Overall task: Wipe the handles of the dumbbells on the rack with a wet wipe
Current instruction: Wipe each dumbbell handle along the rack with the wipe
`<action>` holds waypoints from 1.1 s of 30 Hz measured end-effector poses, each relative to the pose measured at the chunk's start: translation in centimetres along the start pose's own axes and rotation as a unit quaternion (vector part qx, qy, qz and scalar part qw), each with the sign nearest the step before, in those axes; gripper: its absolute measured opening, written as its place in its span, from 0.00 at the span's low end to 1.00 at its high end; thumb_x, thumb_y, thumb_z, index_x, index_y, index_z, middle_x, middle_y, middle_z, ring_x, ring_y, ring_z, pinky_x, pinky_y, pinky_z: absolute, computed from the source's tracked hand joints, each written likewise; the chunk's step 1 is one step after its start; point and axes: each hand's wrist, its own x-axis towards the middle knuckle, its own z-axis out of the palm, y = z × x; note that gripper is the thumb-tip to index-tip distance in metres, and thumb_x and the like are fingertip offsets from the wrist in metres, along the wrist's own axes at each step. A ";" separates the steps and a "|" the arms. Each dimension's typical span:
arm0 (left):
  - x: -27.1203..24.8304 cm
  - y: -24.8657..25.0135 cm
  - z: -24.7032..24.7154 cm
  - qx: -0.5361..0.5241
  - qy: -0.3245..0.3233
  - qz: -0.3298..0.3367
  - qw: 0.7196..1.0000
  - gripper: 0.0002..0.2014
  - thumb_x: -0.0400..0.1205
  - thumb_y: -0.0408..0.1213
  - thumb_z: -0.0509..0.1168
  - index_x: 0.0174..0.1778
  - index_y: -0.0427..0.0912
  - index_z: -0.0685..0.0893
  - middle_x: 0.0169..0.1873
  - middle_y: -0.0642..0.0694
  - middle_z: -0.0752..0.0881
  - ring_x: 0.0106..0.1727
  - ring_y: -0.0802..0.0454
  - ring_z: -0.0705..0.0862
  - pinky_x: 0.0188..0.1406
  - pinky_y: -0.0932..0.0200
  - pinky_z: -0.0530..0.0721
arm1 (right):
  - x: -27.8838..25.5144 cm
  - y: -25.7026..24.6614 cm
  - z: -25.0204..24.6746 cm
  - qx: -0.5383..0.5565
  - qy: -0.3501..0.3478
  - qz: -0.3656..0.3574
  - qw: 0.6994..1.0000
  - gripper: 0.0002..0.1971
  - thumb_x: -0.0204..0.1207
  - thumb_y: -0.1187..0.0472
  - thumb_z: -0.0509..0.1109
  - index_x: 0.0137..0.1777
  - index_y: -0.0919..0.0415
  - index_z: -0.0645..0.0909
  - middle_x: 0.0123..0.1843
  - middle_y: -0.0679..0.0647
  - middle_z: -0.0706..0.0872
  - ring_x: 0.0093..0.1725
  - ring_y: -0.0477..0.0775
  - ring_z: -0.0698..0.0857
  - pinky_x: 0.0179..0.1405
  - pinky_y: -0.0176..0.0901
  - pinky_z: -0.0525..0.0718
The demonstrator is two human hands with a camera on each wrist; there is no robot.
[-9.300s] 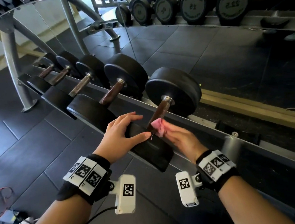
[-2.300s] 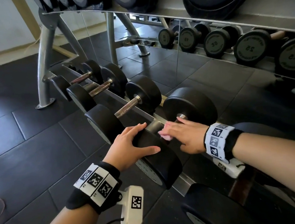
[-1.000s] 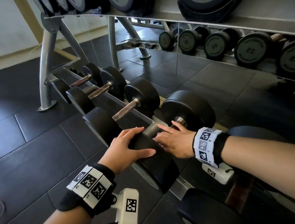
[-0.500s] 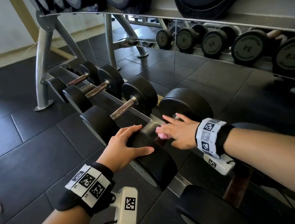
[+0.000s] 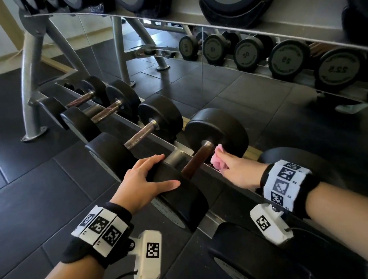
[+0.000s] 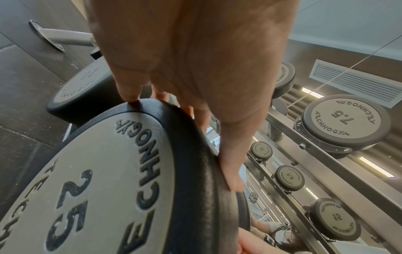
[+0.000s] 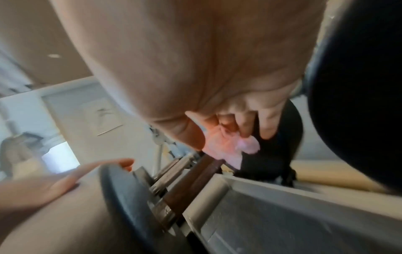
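Observation:
A black 25 dumbbell (image 5: 217, 127) lies across the grey rack (image 5: 212, 218), its brown handle (image 5: 197, 160) bare between the two heads. My left hand (image 5: 145, 181) rests with straight fingers on top of the near head (image 6: 113, 171). To the right of the handle my right hand (image 5: 235, 171) pinches a crumpled pink wet wipe (image 5: 217, 160) (image 7: 226, 147), which hangs just beside the handle (image 7: 191, 182) near the far head. Whether the wipe touches the handle I cannot tell.
More dumbbells (image 5: 153, 122) line the rack to the left, and another one (image 5: 248, 253) sits close at the lower right. An upper shelf (image 5: 301, 13) with big weights overhangs. A mirror (image 5: 218, 85) stands behind the rack. Dark floor tiles (image 5: 24, 192) lie to the left.
My right hand has come off the handle and drawn back to its right side, uncovering the handle. The wipe is still in its fingers. The left hand has stayed on the near head.

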 end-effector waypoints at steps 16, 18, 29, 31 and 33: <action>0.2 -0.2 -0.1 -0.006 -0.001 -0.003 1.000 0.43 0.65 0.59 0.80 0.77 0.66 0.71 0.73 0.61 0.70 0.77 0.51 0.69 0.79 0.42 0.71 | 3.2 -2.3 2.1 0.568 0.021 0.085 0.818 0.15 0.81 0.80 0.58 0.45 0.60 0.76 0.44 0.57 0.80 0.53 0.49 0.84 0.64 0.44 0.81; 0.4 -0.3 0.0 -0.006 -0.003 -0.005 1.000 0.43 0.65 0.59 0.80 0.77 0.67 0.71 0.73 0.61 0.70 0.77 0.51 0.68 0.79 0.41 0.71 | 3.2 -2.5 2.3 0.558 0.049 0.085 0.824 0.14 0.81 0.81 0.58 0.46 0.62 0.75 0.43 0.58 0.79 0.55 0.52 0.83 0.72 0.50 0.78; 0.5 -0.7 0.1 -0.013 -0.002 -0.005 1.000 0.44 0.63 0.61 0.80 0.76 0.68 0.72 0.72 0.64 0.70 0.78 0.52 0.67 0.79 0.42 0.70 | 2.2 -2.5 1.8 0.414 0.057 0.054 0.907 0.29 0.82 0.78 0.63 0.77 0.57 0.57 0.72 0.66 0.73 0.74 0.61 0.77 0.75 0.60 0.77; 0.5 -0.7 0.0 -0.014 -0.005 -0.004 1.000 0.44 0.62 0.62 0.80 0.76 0.68 0.71 0.73 0.64 0.69 0.78 0.52 0.67 0.79 0.41 0.70 | 2.2 -2.4 1.8 0.452 0.057 0.051 0.889 0.24 0.82 0.78 0.62 0.73 0.61 0.60 0.67 0.64 0.76 0.70 0.58 0.79 0.77 0.61 0.75; 0.4 -0.7 0.0 -0.014 -0.007 -0.005 1.000 0.45 0.60 0.64 0.78 0.76 0.69 0.71 0.72 0.65 0.69 0.78 0.52 0.66 0.79 0.41 0.70 | 2.3 -2.1 1.7 0.504 0.050 0.052 0.861 0.21 0.84 0.78 0.59 0.74 0.65 0.64 0.66 0.66 0.79 0.72 0.59 0.80 0.77 0.57 0.74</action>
